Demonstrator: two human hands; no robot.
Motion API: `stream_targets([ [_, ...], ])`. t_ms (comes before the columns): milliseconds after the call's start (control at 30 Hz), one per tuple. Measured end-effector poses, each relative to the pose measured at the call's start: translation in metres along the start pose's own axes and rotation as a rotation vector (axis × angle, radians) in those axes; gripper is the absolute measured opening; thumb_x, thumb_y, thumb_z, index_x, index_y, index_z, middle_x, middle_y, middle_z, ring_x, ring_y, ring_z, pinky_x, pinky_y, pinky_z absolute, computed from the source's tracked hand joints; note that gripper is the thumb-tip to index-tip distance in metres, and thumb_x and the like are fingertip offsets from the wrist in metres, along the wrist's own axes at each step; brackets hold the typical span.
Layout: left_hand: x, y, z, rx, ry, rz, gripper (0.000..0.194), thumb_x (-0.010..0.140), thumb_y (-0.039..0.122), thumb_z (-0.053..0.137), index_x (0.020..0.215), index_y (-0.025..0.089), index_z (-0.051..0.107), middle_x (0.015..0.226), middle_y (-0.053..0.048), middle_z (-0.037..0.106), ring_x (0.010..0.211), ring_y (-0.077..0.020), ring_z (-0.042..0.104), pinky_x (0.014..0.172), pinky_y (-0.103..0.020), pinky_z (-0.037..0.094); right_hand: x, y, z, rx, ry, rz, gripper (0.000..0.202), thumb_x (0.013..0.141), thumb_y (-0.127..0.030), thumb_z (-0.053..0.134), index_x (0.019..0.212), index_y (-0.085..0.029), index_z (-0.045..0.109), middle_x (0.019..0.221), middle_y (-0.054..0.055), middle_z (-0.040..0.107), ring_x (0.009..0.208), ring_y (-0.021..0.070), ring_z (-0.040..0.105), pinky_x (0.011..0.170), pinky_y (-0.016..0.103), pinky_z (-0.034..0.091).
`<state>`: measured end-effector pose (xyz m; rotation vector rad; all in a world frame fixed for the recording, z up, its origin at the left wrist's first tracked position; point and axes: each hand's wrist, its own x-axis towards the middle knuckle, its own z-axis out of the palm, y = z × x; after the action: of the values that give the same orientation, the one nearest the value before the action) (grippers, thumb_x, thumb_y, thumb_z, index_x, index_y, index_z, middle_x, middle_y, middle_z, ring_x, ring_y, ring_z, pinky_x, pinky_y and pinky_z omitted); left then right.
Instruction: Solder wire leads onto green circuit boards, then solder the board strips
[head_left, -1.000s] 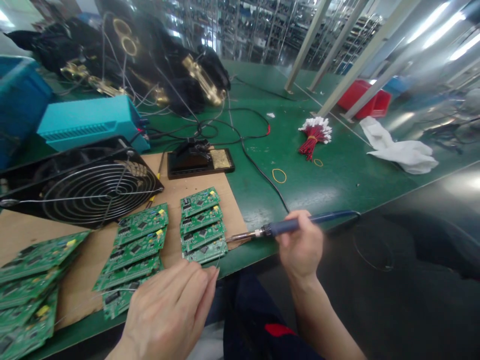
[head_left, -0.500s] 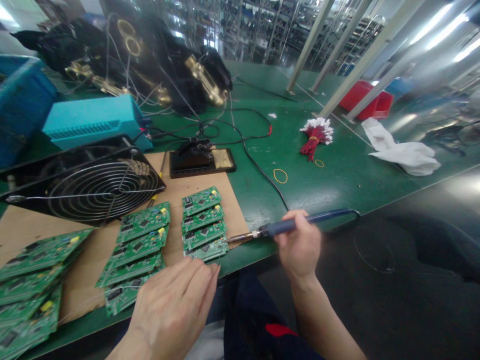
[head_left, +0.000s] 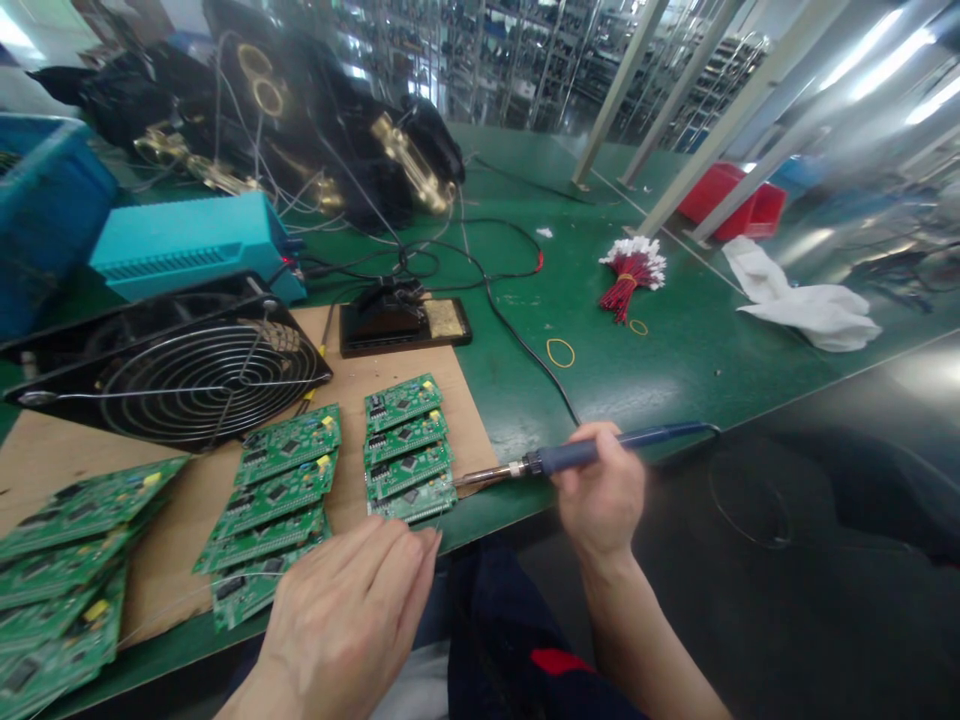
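While the two hands are apart, the left hand (head_left: 345,600) is bunched around a thin wire (head_left: 259,574) and the right hand (head_left: 602,492) grips a soldering iron (head_left: 559,457). The tip is at the right end of the nearest circuit board (head_left: 414,500), just beyond the left fingertips; contact is hard to tell. If hot, it could burn those fingers should the right hand slip leftward. The table edge (head_left: 517,519) runs close below that board, so a tug towards the body might tip it off. Dragging the left hand sideways could skew the middle boards (head_left: 281,493) beside it. Ahead of the left hand, the fan (head_left: 217,385) and stand (head_left: 386,310) narrow the room; ahead of the right, tabletop lies open, though the black cord (head_left: 525,343) could snag.
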<state>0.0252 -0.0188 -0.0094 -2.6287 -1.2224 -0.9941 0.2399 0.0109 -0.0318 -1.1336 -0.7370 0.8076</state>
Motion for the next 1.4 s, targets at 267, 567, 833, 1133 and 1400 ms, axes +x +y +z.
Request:
stream_targets([
  [267, -0.0001, -0.0012, 0.0035, 0.021, 0.011, 0.002, 0.032, 0.096, 0.011, 0.051, 0.066, 0.022, 0.047, 0.055, 0.004, 0.049, 0.050, -0.0145, 0.050, 0.056, -0.031, 0.034, -0.0003, 0.0011, 0.0007, -0.025, -0.014, -0.011, 0.030, 0.089, -0.043, 0.056, 0.071, -0.019, 0.058, 0.037, -0.009, 0.041, 0.031, 0.0084, 0.038, 0.035, 0.018, 0.030],
  [567, 0.0010, 0.0002, 0.0011, 0.000, 0.013, 0.019, 0.032, 0.097, 0.011, 0.051, 0.067, 0.022, 0.048, 0.055, 0.004, 0.050, 0.050, -0.0135, 0.049, 0.056, -0.030, 0.035, -0.0001, 0.0008, 0.0006, -0.023, -0.005, -0.014, 0.029, 0.089, -0.042, 0.055, 0.070, -0.019, 0.057, 0.037, -0.009, 0.039, 0.031, 0.0085, 0.037, 0.035, 0.018, 0.030],
  [833, -0.0012, -0.0014, 0.0045, 0.019, -0.008, 0.019, 0.032, 0.097, 0.012, 0.050, 0.068, 0.022, 0.048, 0.055, 0.004, 0.050, 0.050, -0.0148, 0.050, 0.056, -0.031, 0.034, -0.0001, 0.0021, -0.0001, -0.030, -0.020, -0.012, 0.030, 0.089, -0.042, 0.057, 0.070, -0.018, 0.059, 0.038, -0.009, 0.040, 0.031, 0.0081, 0.038, 0.035, 0.018, 0.029],
  [1133, 0.0018, -0.0021, 0.0068, 0.043, -0.001, 0.036, 0.033, 0.095, 0.010, 0.052, 0.066, 0.022, 0.045, 0.055, 0.003, 0.046, 0.051, -0.0150, 0.046, 0.056, -0.031, 0.033, -0.0005, 0.0004, 0.0011, -0.011, -0.026, -0.013, 0.029, 0.087, -0.040, 0.059, 0.069, -0.018, 0.059, 0.039, -0.008, 0.042, 0.031, 0.0069, 0.038, 0.035, 0.017, 0.029],
  [1400, -0.0007, -0.0005, 0.0050, 0.002, 0.008, 0.040, 0.030, 0.095, 0.009, 0.054, 0.069, 0.022, 0.046, 0.056, 0.003, 0.048, 0.054, -0.0156, 0.046, 0.059, -0.031, 0.033, 0.0022, -0.0013, 0.0010, 0.037, -0.011, 0.019, 0.030, 0.087, -0.043, 0.058, 0.069, -0.019, 0.058, 0.035, -0.009, 0.039, 0.030, 0.0077, 0.035, 0.035, 0.017, 0.032],
])
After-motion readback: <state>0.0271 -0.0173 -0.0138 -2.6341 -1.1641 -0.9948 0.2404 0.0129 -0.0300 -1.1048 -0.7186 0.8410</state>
